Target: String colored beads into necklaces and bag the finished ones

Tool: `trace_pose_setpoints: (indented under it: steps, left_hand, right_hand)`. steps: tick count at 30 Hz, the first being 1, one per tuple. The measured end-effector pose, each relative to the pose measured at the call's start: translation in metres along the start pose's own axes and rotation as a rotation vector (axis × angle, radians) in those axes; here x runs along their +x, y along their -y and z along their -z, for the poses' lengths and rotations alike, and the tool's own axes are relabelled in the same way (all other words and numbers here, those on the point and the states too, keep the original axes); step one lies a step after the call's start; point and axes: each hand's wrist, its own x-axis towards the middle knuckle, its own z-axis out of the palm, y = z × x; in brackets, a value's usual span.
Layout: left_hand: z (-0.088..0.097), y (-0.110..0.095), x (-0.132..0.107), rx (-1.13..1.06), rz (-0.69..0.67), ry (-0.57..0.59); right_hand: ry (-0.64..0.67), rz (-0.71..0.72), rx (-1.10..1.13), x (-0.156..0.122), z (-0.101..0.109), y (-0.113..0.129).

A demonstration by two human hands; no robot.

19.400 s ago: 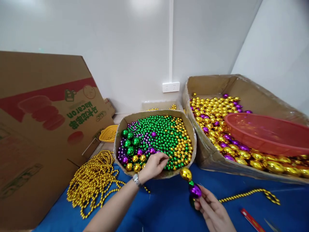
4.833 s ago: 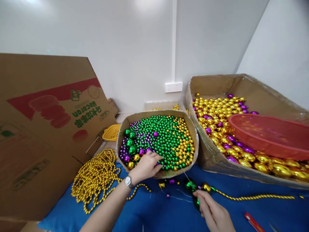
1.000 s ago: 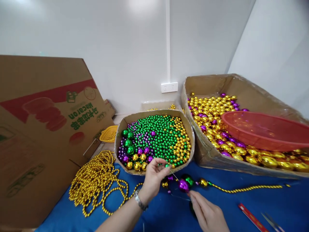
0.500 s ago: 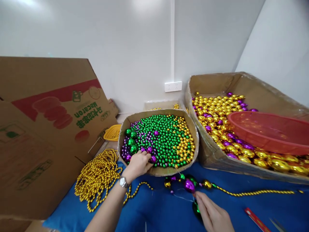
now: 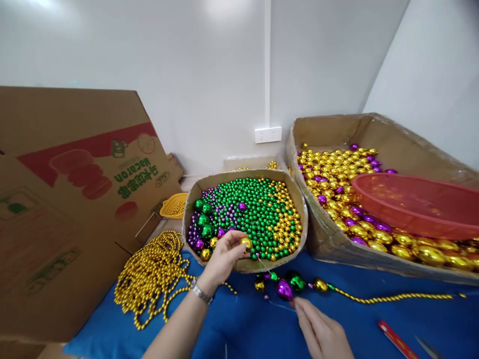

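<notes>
In the head view my left hand (image 5: 224,257), with a wristwatch, pinches a round gold bead (image 5: 246,243) over the near edge of a cardboard box (image 5: 305,219) of small green, purple and gold beads. My right hand (image 5: 320,324) is closed at a large purple bead (image 5: 285,289), holding the beaded string there. Also on this string are a large green bead (image 5: 296,280), gold beads (image 5: 320,284) and smaller ones. A thin pale line runs up from it to a small purple bead at the box edge. What lies between my right fingertips is partly hidden.
A gold bead chain (image 5: 153,274) lies heaped at left, beside a tall carton (image 5: 75,209). A yellow basket (image 5: 172,206) stands behind. At right, a big box (image 5: 322,244) holds gold and purple beads and a red basket (image 5: 411,214). A red strip (image 5: 396,339) lies on blue cloth.
My left hand has come up and right from the large purple beads, now with a gold bead between its fingers. My right hand and the purple bead have shifted slightly left.
</notes>
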Motion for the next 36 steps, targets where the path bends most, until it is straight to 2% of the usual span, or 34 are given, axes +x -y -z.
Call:
trace_pose_setpoints:
  steps: [3, 6, 11, 17, 21, 25, 33, 36]
  left_hand:
    - [-0.019, 0.007, -0.004, -0.311, 0.068, 0.004]
    - [-0.028, 0.013, -0.007, -0.399, 0.088, 0.004]
    - [-0.031, 0.016, -0.010, -0.364, 0.076, -0.010]
    - [-0.042, 0.023, -0.020, -0.223, -0.019, 0.004]
    - [-0.048, 0.026, -0.025, -0.311, 0.046, -0.003]
    - [-0.047, 0.028, -0.025, -0.385, 0.054, -0.033]
    - [-0.049, 0.028, -0.025, -0.359, 0.003, -0.066]
    - [-0.050, 0.027, -0.025, -0.282, -0.041, -0.086]
  right_hand:
    - [0.004, 0.014, -0.003, 0.000, 0.000, 0.001]
    - [0.015, 0.009, -0.017, -0.002, 0.002, 0.000]
    - [0.017, 0.007, -0.033, -0.004, 0.002, -0.003]
    - [-0.002, -0.038, -0.054, -0.001, -0.001, 0.001]
    - [0.063, -0.155, 0.035, -0.004, -0.004, -0.001]
    - [0.131, -0.151, 0.133, -0.007, 0.000, -0.006]
    - [0.005, -0.256, 0.076, -0.001, 0.007, 0.003]
    - [-0.034, -0.233, 0.058, -0.004, 0.003, 0.002]
